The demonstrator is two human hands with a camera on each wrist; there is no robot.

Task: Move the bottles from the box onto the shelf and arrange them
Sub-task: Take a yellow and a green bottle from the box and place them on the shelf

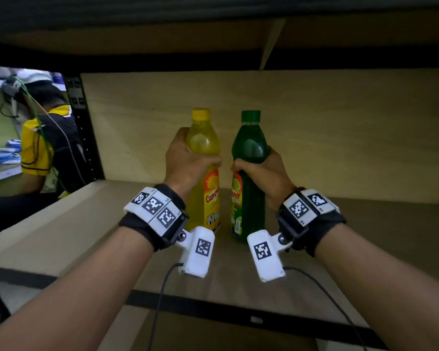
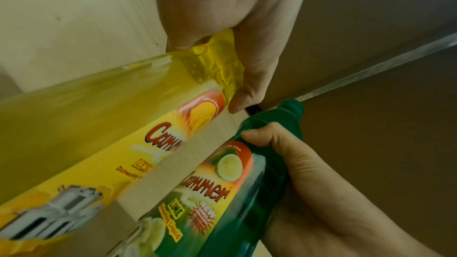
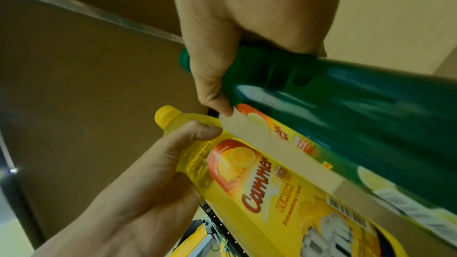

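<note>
Head view downward; wrist views close, sharing bottles (image 1: pixel 205 171).

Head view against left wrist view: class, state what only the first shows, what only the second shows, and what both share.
Only the head view shows the yellow cap, both wrist bands, the shelf board and a person in yellow at far left. Only the left wrist view shows the green label's lime slice and "NEW" burst. Both show the left hand gripping the yellow bottle and the right hand gripping the green bottle, side by side.

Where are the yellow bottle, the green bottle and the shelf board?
yellow bottle (image 1: pixel 202 138), head view, clear upper body.
green bottle (image 1: pixel 250 145), head view, upper body.
shelf board (image 1: pixel 86 219), head view, bare top.
</note>
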